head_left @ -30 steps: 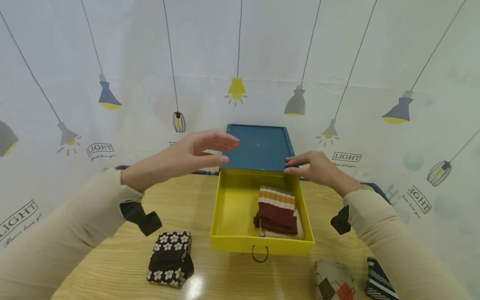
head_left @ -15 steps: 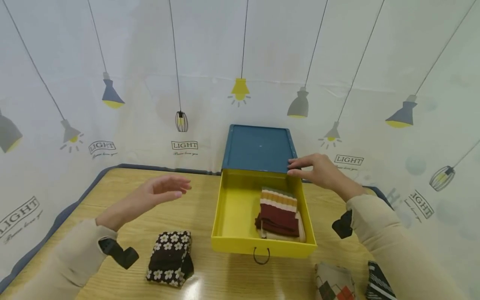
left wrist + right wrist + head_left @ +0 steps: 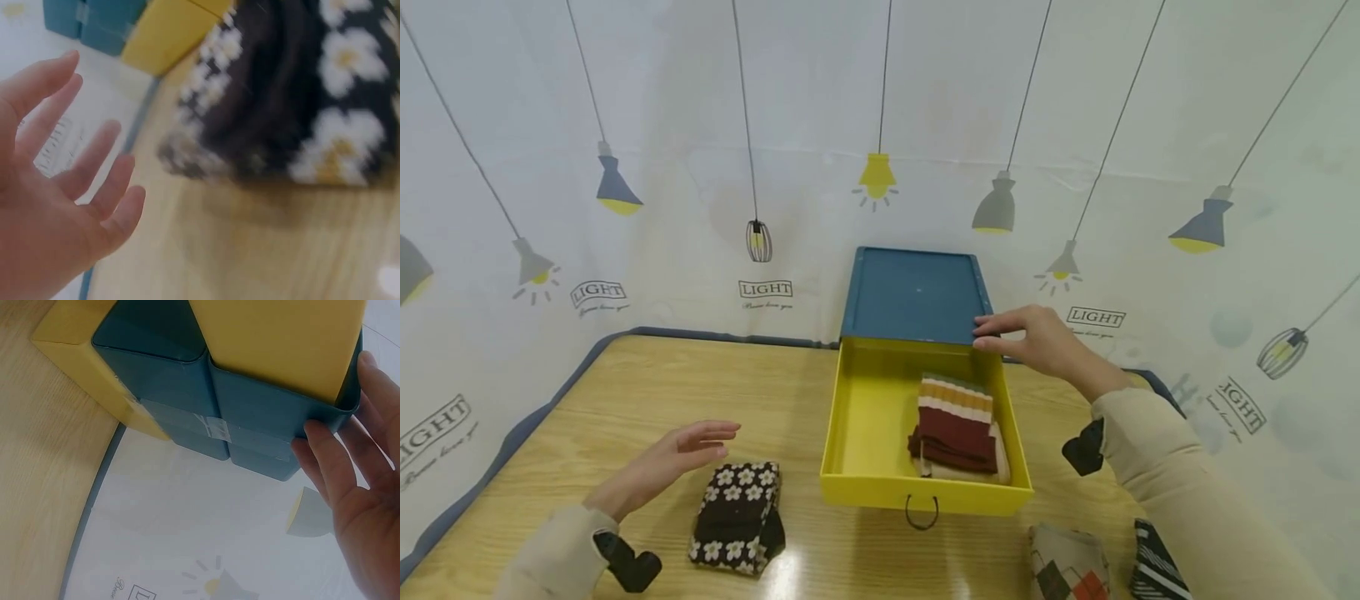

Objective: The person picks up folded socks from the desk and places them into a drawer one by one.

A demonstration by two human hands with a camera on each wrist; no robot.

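Pinching the blue case (image 3: 917, 296) behind the yellow drawer (image 3: 865, 417), other hand loose

So the yellow drawer is our landmark, sticking out of the blue case toward us, over a wood-grain table (image 3: 805, 425). Our right hand (image 3: 1037, 337) is at the far right corner of the drawer, thumb and fingers pinching the case's front edge there. The right wrist view backs that up, with a strip of clear tape (image 3: 219, 428) running across the case wall near the fingertips. Our left hand (image 3: 666, 462) is free, off to the left of the drawer, fingers loosely extended. Nearest to it is the black cloth with white flowers (image 3: 735, 517), folded on the table left of the drawer's front corner. Hand and cloth look apart to us, but the left wrist view is pretty smeary, so don't hold us to how close they are. Inside the drawer, over toward its right wall, sits a folded maroon striped piece (image 3: 958, 421), on top of a beige one (image 3: 1002, 467) that peeks out at the edge. To the near right of the drawer we've got a folded argyle piece (image 3: 1067, 562), and further right, a black-and-white striped one (image 3: 1157, 567) beside our right sleeve (image 3: 1202, 492). Beyond the drawer stands a pale backdrop (image 3: 700, 100) printed with hanging lamps.
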